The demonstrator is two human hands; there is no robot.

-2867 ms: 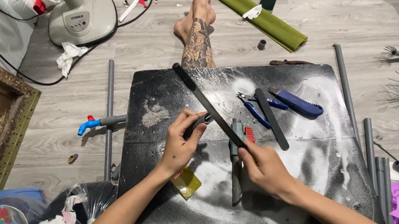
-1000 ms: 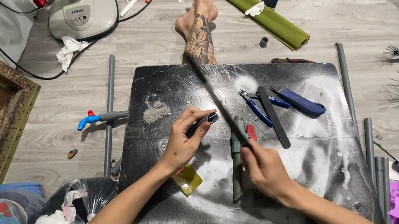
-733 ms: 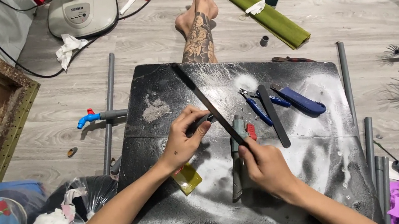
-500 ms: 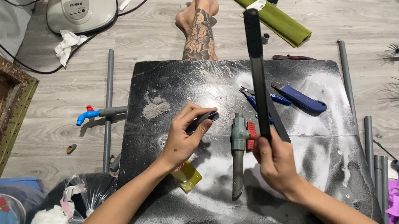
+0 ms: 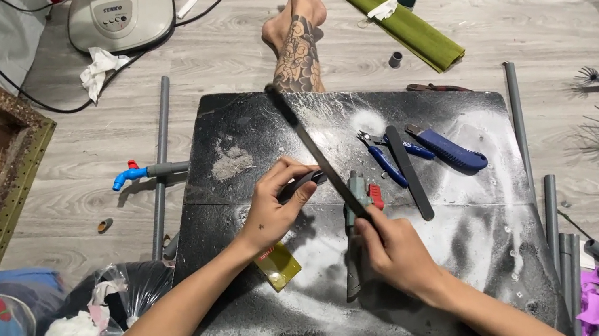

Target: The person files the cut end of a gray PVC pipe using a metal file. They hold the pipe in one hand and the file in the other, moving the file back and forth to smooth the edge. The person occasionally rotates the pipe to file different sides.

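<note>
My right hand [image 5: 392, 250] grips the near end of a long dark flat file [image 5: 311, 149], which slants up and away to the left over the black board [image 5: 242, 121]. My left hand [image 5: 274, 207] pinches a small dark piece [image 5: 304, 184] and holds it against the file's edge. Under the right hand lies a grey tool with a red part [image 5: 354, 224]. A small yellow packet [image 5: 277, 265] sits by my left wrist.
Blue-handled pliers [image 5: 384, 161], a dark flat bar [image 5: 409, 173] and a blue utility knife [image 5: 448, 150] lie on the board's right half. Grey pipes [image 5: 159, 164] lie left and right on the wooden floor. A tattooed leg [image 5: 297, 53], a green roll [image 5: 396, 20] and a fan base [image 5: 120, 11] are beyond.
The file swung upright half a second ago and now slants left again against the small piece. My left hand stayed in place.
</note>
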